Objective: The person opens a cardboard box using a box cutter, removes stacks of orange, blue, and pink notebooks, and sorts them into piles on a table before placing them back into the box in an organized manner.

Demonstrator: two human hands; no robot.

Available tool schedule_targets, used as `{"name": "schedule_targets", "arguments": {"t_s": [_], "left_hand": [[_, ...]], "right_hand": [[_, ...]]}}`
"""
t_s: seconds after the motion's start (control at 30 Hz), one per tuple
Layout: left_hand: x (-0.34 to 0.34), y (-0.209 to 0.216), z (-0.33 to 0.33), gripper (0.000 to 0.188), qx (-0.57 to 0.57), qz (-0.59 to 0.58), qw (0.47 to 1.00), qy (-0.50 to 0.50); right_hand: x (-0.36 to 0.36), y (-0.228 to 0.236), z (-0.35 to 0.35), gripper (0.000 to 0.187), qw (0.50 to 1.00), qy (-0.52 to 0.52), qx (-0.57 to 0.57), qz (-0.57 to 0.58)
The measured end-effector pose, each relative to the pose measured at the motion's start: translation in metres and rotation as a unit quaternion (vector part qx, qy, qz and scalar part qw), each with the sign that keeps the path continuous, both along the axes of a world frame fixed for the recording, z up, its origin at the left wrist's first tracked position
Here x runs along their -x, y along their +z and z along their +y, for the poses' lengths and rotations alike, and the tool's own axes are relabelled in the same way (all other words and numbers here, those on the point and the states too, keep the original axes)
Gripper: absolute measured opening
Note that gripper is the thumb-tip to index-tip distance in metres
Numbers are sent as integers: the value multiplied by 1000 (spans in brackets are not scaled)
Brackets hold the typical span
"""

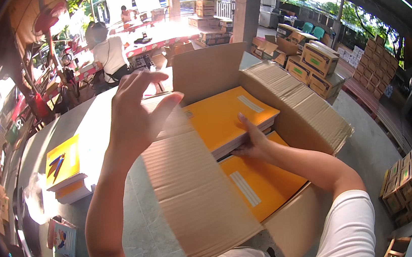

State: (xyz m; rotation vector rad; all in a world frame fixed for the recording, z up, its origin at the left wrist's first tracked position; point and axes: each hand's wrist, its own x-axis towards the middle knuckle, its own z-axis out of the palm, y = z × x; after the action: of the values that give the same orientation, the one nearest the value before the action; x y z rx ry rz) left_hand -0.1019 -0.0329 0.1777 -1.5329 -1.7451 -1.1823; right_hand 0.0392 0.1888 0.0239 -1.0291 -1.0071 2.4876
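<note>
An open cardboard box (188, 191) stands in front of me with its flaps folded out. Inside lie two stacks of yellow-covered notebooks, a far stack (225, 118) and a nearer stack (262, 178). The far one sits higher, its page edges showing. My right hand (253, 138) grips the near edge of that far stack, thumb on the top cover and fingers under the edge. Raised above the box's left flap, my left hand (138, 111) holds nothing, its thumb and fingers spread apart.
On the table (148, 226) at left stands another stack of yellow notebooks (65, 165) with pens (56, 166) on top. Near it lies a small picture booklet (63, 238). Closed cartons (316, 67) are piled at the back right, more cartons (403, 187) at far right. A person (110, 55) works behind.
</note>
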Motion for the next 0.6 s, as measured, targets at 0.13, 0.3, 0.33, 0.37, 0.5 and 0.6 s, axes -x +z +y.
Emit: {"name": "schedule_targets", "arguments": {"t_s": [0.13, 0.3, 0.33, 0.37, 0.5, 0.6], "left_hand": [[27, -38, -76, 29, 62, -100, 993, 29], [100, -106, -151, 27, 163, -198, 957, 135], [125, -118, -181, 26, 174, -213, 943, 187], [151, -135, -216, 25, 189, -230, 923, 245], [223, -175, -289, 16, 196, -129, 906, 352], [264, -183, -323, 13, 171, -84, 895, 404]], "right_hand": [[35, -4, 0, 70, 989, -121, -71, -42], [-24, 52, 20, 56, 963, -13, -185, 195], [-32, 64, 10, 53, 936, -1, -249, 249], [-30, 83, -12, 57, 948, 41, -202, 242], [-84, 99, 17, 58, 930, -42, -325, 166], [-86, 117, -32, 55, 913, -136, -358, 141]]}}
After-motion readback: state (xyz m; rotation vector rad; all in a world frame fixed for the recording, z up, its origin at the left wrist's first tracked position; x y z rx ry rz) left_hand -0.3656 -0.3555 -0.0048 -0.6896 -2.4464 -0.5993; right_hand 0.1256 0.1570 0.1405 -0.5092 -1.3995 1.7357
